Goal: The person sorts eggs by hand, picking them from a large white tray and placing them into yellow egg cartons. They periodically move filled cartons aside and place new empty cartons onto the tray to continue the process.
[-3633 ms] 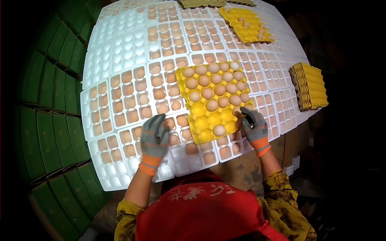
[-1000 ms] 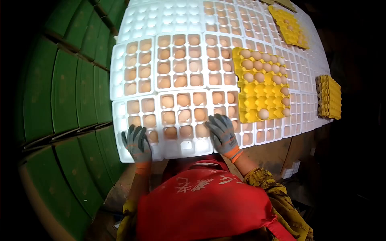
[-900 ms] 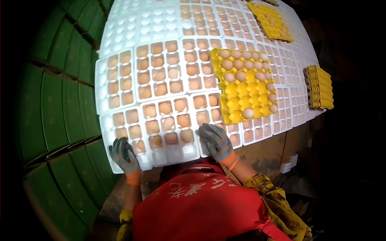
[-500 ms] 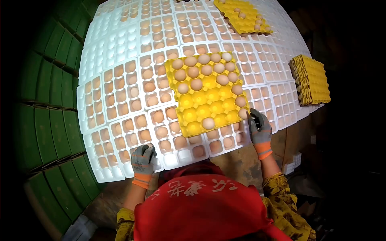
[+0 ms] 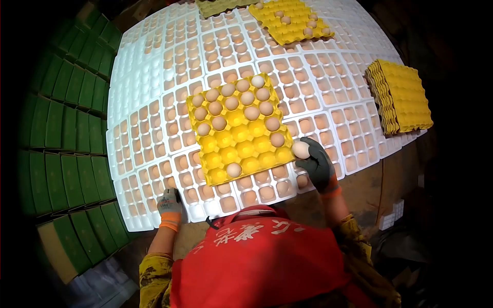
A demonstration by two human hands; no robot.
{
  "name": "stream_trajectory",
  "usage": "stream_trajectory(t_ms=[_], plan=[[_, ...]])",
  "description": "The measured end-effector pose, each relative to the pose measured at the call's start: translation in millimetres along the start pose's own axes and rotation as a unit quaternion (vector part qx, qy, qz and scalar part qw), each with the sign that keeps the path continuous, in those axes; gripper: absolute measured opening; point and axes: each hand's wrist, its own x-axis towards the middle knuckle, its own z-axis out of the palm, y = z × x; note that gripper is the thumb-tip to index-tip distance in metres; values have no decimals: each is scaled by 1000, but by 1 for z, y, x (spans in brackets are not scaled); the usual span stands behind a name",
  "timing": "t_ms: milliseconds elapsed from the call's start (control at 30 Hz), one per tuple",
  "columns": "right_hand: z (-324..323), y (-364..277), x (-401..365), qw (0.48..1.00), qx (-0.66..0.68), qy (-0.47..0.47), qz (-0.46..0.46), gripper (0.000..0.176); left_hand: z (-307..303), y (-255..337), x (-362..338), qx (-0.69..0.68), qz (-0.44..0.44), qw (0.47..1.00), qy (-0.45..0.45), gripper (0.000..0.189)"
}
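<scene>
My right hand (image 5: 318, 161), in a grey and orange work glove, grips a brown egg (image 5: 301, 150) between thumb and fingers. It is beside the front right corner of a yellow egg tray (image 5: 246, 149). Brown eggs fill most of that tray's back cells, and a single egg (image 5: 233, 170) sits near its front edge. Low over the front left of the white compartment trays (image 5: 196, 211) is my left hand (image 5: 169, 200), gloved alike. Its fingers look drawn together and point down; whatever is in them is hidden. Eggs lie in many white compartments around it.
A second yellow tray (image 5: 292, 21) with several eggs lies at the back. Stacked yellow trays (image 5: 400, 97) stand at the right edge, and an olive tray (image 5: 226, 6) at the far edge. Green boxes (image 5: 77, 179) are piled along the left.
My right hand has lifted the egg from the yellow tray's front right corner. My left hand has shifted left along the white trays. The camera view has also shifted.
</scene>
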Motion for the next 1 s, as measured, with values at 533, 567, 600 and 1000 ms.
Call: stream_trajectory(t_ms=[533, 567, 600, 1000], plan=[[-7, -16, 63, 993, 8, -81, 84, 47, -127, 264, 78, -254, 375, 875, 170, 46], [-12, -17, 68, 983, 103, -71, 136, 49, -128, 282, 82, -228, 387, 880, 152, 47], [-17, -17, 73, 961, 197, -50, 186, 51, -103, 308, 97, -107, 376, 910, 139, 48], [49, -34, 158, 880, -448, -141, -71, 48, -118, 282, 141, -139, 268, 946, 119, 42]])
